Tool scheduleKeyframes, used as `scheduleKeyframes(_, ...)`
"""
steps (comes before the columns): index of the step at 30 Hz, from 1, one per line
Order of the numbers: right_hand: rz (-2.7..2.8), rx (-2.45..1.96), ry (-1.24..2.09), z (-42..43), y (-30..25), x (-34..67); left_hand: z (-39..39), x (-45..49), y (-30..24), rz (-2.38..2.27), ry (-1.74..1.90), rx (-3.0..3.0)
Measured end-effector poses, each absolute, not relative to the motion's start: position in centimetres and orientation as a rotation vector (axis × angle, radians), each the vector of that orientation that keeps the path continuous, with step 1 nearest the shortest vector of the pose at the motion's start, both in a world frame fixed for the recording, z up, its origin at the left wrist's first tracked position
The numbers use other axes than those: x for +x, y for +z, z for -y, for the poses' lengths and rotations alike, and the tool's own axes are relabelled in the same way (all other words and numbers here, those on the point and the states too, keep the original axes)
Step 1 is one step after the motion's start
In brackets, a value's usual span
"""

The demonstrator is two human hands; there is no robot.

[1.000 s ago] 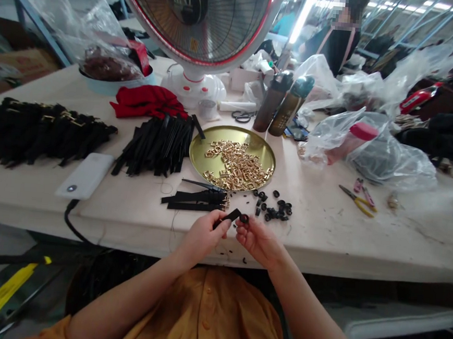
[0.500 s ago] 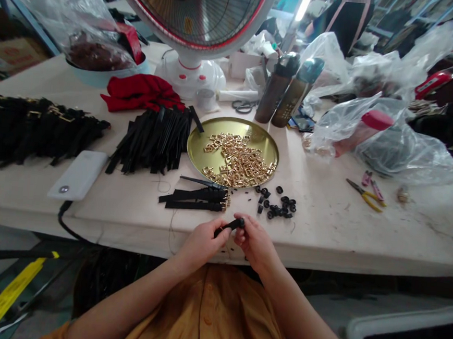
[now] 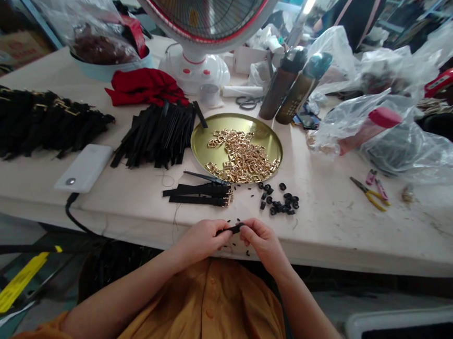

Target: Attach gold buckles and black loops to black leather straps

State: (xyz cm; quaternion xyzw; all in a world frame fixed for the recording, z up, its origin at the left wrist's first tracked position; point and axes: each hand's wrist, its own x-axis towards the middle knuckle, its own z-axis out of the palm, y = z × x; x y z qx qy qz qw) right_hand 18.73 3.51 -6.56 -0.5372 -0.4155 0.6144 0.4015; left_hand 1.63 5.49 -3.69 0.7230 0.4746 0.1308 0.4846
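My left hand (image 3: 201,237) and my right hand (image 3: 262,240) meet at the near table edge, both pinched on a short black strap (image 3: 233,228) with a small black loop at its end. Just beyond lie a few finished black straps (image 3: 199,194) with gold ends, and a scatter of black loops (image 3: 281,201). A round gold tray (image 3: 270,136) holds several gold buckles (image 3: 241,157). Left of it is a pile of bare black straps (image 3: 156,138).
Farther left lies a long heap of buckled straps (image 3: 37,123) and a white power bank (image 3: 84,168) with a cable. A fan (image 3: 200,10), red cloth (image 3: 144,87), two bottles (image 3: 291,86), plastic bags (image 3: 389,135) and pliers (image 3: 369,194) crowd the back and right. Another person (image 3: 352,12) stands behind.
Both hands drew back toward the table edge and closer together. The right fingers pushed the black loop onto the strap end, which is now pinched between both hands.
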Motion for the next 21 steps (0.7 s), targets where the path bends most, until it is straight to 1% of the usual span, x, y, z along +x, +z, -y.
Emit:
scheduleKeyframes(5, 1.237, -1.395, 1.565, -3.0, -6.9, 19.3, -5.3, 1.5, -3.5, -1.071, 0.204, 1.805)
scheduleKeyframes(8, 1.249, -1.393, 1.550, -2.5, -6.9, 19.2, -5.1, 1.3, -3.5, -1.081, 0.164, 1.765)
scheduleKeyframes(15, 1.239, -1.384, 1.523, -2.0, -7.0, 19.2, -4.2, 1.7, -3.8, -1.129, 0.218, 1.784)
scheduleKeyframes(21, 0.997, -1.305, 1.575, -1.0, -7.5, 19.2, -4.0, 1.9, -3.5, -1.082, 0.220, 1.829)
